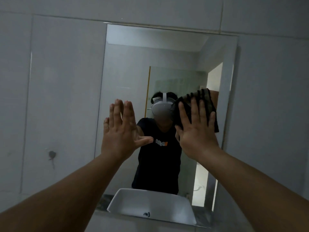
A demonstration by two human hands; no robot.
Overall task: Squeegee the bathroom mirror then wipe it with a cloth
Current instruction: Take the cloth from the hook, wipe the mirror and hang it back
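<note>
The rectangular bathroom mirror [127, 67] hangs on the tiled wall straight ahead. My right hand [196, 129] lies flat with fingers spread, pressing a dark striped cloth [204, 97] against the right half of the glass at mid height. My left hand [122, 131] rests flat and bare on the mirror's left part, fingers up, thumb out to the right. No squeegee is in view. The glass reflects a person in a dark shirt wearing a white headset.
A white basin [150, 205] sits below the mirror's lower edge. Grey wall tiles [55, 97] surround the mirror, with a dark mark [52, 154] on the left. A bright doorway shows in the reflection at right.
</note>
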